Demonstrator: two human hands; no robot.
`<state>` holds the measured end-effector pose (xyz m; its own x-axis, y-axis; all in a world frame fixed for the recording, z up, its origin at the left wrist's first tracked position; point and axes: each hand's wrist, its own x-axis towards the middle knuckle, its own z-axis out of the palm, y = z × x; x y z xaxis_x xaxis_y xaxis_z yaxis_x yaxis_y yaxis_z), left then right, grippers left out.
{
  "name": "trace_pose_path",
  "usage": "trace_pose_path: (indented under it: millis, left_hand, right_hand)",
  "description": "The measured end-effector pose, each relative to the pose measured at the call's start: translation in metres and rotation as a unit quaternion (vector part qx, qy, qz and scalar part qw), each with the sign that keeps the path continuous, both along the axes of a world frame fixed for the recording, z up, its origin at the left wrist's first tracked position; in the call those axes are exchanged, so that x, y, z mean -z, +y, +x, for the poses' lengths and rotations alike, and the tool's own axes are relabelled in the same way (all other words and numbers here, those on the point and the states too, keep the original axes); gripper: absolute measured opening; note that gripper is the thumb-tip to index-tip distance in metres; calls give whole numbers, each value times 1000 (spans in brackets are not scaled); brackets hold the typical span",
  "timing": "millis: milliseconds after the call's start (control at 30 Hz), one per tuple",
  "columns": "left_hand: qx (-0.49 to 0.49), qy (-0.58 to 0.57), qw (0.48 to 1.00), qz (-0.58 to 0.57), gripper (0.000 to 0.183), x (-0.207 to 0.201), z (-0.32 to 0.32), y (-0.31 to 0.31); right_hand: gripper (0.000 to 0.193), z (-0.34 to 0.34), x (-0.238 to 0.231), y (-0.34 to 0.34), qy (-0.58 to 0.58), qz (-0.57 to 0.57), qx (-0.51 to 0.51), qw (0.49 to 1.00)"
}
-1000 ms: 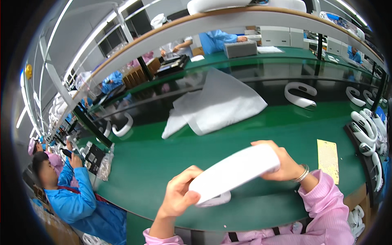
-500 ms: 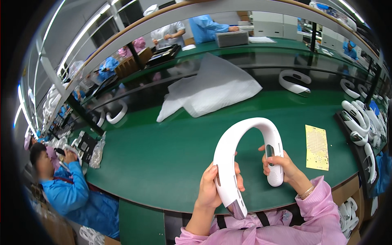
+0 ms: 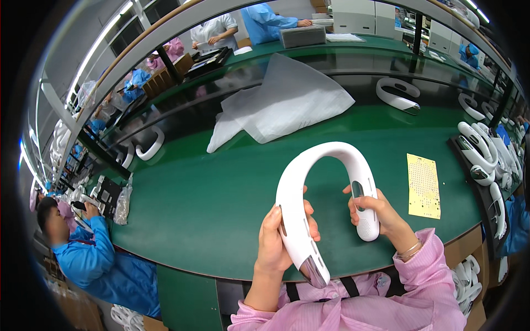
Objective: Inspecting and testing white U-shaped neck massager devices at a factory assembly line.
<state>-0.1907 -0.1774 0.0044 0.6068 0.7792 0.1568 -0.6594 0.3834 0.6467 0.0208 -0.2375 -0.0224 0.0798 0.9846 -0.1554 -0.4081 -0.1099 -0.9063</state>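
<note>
Between my two hands is a white U-shaped neck fan (image 3: pixel 326 157), held up over the near edge of the green table with its curve pointing away from me. My left hand (image 3: pixel 274 240) wraps round the left arm of the fan, just above its shiny silver end. My right hand (image 3: pixel 378 212) grips the shorter-looking right arm, with the thumb by a grey oval panel and perforated holes below it. A yellow sheet with a grid of marks (image 3: pixel 423 187) lies on the table to the right of my right hand.
A crumpled white foam sheet (image 3: pixel 287 105) lies beyond the fan. More neck fans (image 3: pixel 397 98) rest along the dark belt. At right, a black tray (image 3: pixel 469 165) holds several fans. A co-worker in blue (image 3: pixel 105 259) sits at left; a cardboard box (image 3: pixel 464 248) with white parts stands lower right.
The view has shifted slightly, so the whole scene sits a little higher and further left. My hands keep the same hold on the neck fan.
</note>
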Motion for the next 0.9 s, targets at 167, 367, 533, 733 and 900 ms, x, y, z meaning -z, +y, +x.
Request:
trace_pose_path:
  millis: [167,367,533,733,900]
  left_hand:
    - [2,20,1000,-9,49,0,-7,-4]
    - [61,-36,997,-37,39,4,27,-13]
    - [33,-70,997,-20,35,1,25,-33]
    - [50,-61,997,1,31,-12,39,-31]
    - [6,-25,999,-42,41,-8,46,-28]
  right_hand:
    - [41,2,9,5,37,23,-44,998]
    - [46,27,28,-14,11,37,80,996]
    - [38,30,35,-13,-13,33,58,998]
    - [45,41,40,-16,13,34,83,996]
    - [42,35,27,-4,61,18,-31,997]
